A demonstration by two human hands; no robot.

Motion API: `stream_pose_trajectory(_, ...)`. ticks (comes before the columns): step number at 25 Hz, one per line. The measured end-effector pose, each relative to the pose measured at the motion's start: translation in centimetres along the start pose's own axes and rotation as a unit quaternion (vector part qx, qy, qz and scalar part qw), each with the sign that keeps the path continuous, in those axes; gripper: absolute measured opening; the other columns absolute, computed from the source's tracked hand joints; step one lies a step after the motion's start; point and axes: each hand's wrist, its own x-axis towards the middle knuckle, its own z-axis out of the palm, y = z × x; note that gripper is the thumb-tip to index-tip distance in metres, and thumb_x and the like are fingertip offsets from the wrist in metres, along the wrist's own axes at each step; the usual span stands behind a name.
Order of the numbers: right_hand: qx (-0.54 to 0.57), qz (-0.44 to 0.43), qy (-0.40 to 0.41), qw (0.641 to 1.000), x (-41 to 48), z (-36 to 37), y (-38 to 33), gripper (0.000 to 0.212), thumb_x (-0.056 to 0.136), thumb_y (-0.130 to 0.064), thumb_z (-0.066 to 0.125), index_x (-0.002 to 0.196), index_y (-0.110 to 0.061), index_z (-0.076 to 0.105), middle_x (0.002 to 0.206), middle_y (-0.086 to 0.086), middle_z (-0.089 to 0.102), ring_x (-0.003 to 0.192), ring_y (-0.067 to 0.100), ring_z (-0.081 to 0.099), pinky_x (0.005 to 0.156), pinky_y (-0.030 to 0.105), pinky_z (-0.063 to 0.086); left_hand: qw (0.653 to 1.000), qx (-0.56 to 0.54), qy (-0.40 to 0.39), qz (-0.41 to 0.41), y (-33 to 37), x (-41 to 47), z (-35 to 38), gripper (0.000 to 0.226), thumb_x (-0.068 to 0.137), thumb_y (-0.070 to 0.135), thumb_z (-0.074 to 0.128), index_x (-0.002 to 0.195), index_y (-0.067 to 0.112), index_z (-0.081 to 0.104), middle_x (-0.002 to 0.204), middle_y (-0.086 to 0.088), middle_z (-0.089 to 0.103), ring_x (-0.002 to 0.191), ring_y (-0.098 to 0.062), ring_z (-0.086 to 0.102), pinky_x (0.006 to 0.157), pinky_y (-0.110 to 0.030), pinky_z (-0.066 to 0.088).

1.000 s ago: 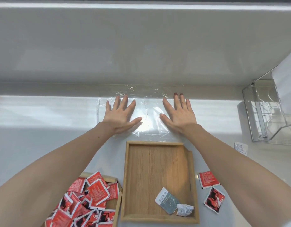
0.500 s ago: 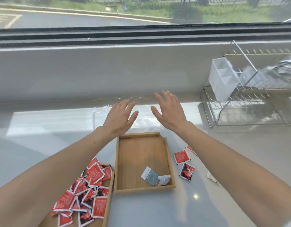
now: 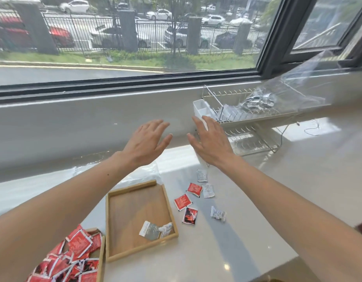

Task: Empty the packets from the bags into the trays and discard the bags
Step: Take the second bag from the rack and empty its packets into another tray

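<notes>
Wire dish rack (image 3: pixel 251 127) with white caddy (image 3: pixel 198 107) beneath window (image 3: pixel 123 37)

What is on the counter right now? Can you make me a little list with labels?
left hand: open, raised, holding nothing
right hand: open, raised, holding nothing
middle wooden tray: two pale packets in its near right corner
left wooden tray: heaped with red packets
loose red and white packets: on counter, right of middle tray
flat clear plastic bag: behind middle tray

Bare forearms, no sleeves, rings or watch
</notes>
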Motion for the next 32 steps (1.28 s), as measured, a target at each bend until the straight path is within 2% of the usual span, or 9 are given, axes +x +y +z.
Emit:
stream_pose_trajectory(5,-0.003,0.064,0.018,0.998,-2.4,-4.3,1.2,0.058,0.099,-0.047,0.041,0.149,-0.018,0.031,0.151,0.021,0.035,0.140,0.036,0.031,0.115,0.046,0.024,0.998,-0.038,0.000,0.058,4.0,0.8,-1.2,0.068,0.095,0.060,0.019,0.146,0.019,0.038,0.151,-0.012,0.041,0.140,-0.031,0.036,0.115,-0.046,0.029)
stream_pose_trajectory(10,0.005,0.136,0.047,0.990,-4.3,-8.9,2.8,0.056,0.099,-0.044,0.042,0.149,-0.021,0.032,0.150,0.016,0.037,0.137,0.035,0.036,0.112,0.047,0.030,0.990,-0.085,0.025,0.110,7.6,2.4,-2.6,0.059,0.100,0.052,0.028,0.146,0.017,0.039,0.150,-0.011,0.043,0.138,-0.031,0.038,0.113,-0.044,0.030)
stream_pose_trajectory(15,-0.003,0.190,0.071,0.979,-6.8,-12.8,6.7,0.057,0.098,-0.045,0.044,0.149,-0.023,0.031,0.147,0.014,0.040,0.133,0.035,0.041,0.108,0.048,0.037,0.981,-0.102,0.047,0.157,11.0,5.3,-3.3,0.058,0.101,0.052,0.030,0.144,0.014,0.041,0.146,-0.010,0.047,0.135,-0.030,0.042,0.111,-0.045,0.033)
stream_pose_trajectory(18,0.013,0.218,0.095,0.971,-7.5,-14.5,9.9,0.057,0.098,-0.044,0.044,0.149,-0.024,0.031,0.149,0.012,0.038,0.135,0.032,0.039,0.107,0.046,0.035,0.979,-0.095,0.051,0.176,13.7,7.6,-3.2,0.061,0.100,0.055,0.029,0.146,0.016,0.038,0.147,-0.010,0.046,0.134,-0.029,0.044,0.110,-0.045,0.034)
stream_pose_trajectory(24,0.041,0.245,0.122,0.961,-6.2,-15.8,19.7,0.057,0.097,-0.046,0.043,0.146,-0.020,0.030,0.144,0.013,0.041,0.129,0.035,0.043,0.100,0.045,0.039,0.981,-0.089,0.053,0.161,21.2,14.6,-1.2,0.069,0.097,0.061,0.036,0.149,0.016,0.031,0.151,-0.010,0.042,0.129,-0.029,0.049,0.102,-0.045,0.042)
stream_pose_trajectory(26,0.072,0.254,0.123,0.957,-4.9,-16.2,24.0,0.062,0.096,-0.047,0.044,0.147,-0.018,0.026,0.145,0.015,0.038,0.130,0.034,0.041,0.101,0.047,0.040,0.985,-0.087,0.044,0.142,24.2,17.9,-0.1,0.075,0.094,0.064,0.039,0.150,0.015,0.029,0.151,-0.012,0.041,0.128,-0.029,0.049,0.099,-0.044,0.044)
stream_pose_trajectory(30,0.119,0.274,0.132,0.945,-1.9,-17.1,31.0,0.067,0.095,-0.040,0.051,0.149,-0.014,0.021,0.146,0.016,0.036,0.132,0.034,0.039,0.103,0.047,0.040,0.990,-0.076,0.025,0.119,28.7,25.0,2.1,0.092,0.085,0.073,0.045,0.152,0.013,0.023,0.154,-0.014,0.036,0.136,-0.031,0.040,0.104,-0.049,0.043)
stream_pose_trajectory(32,0.126,0.277,0.131,0.943,-0.1,-17.4,34.2,0.071,0.094,-0.038,0.055,0.149,-0.012,0.020,0.145,0.017,0.036,0.132,0.035,0.039,0.103,0.045,0.039,0.993,-0.077,0.036,0.087,30.7,28.3,2.7,0.097,0.084,0.071,0.051,0.153,0.010,0.019,0.153,-0.016,0.036,0.136,-0.033,0.040,0.103,-0.048,0.043)
